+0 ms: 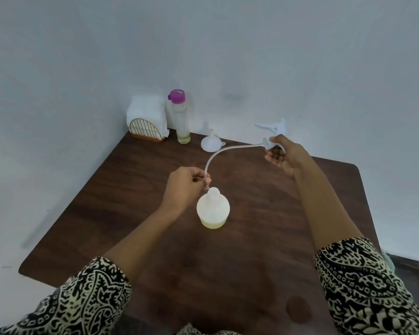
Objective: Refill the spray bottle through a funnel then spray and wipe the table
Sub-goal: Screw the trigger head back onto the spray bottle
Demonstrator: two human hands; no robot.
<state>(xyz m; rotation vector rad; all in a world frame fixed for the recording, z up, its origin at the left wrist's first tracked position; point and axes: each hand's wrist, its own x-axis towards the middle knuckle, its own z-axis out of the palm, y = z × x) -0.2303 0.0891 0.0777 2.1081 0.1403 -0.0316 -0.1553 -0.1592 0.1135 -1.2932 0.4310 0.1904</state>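
A white spray bottle (213, 209) stands uncapped at the middle of the brown table (131, 213), with a little yellowish liquid at its bottom. My left hand (185, 184) pinches the lower end of the clear dip tube (218, 154) right at the bottle's mouth. My right hand (284, 155) holds the white spray head (273, 131) up and to the right, and the tube arcs between my two hands. A white funnel (211, 142) sits upside down at the back of the table.
A clear refill bottle (180, 117) with a purple cap stands at the back left corner, holding a little yellowish liquid. Beside it is a gold wire holder with white napkins (146, 119). White walls border the table's back and left.
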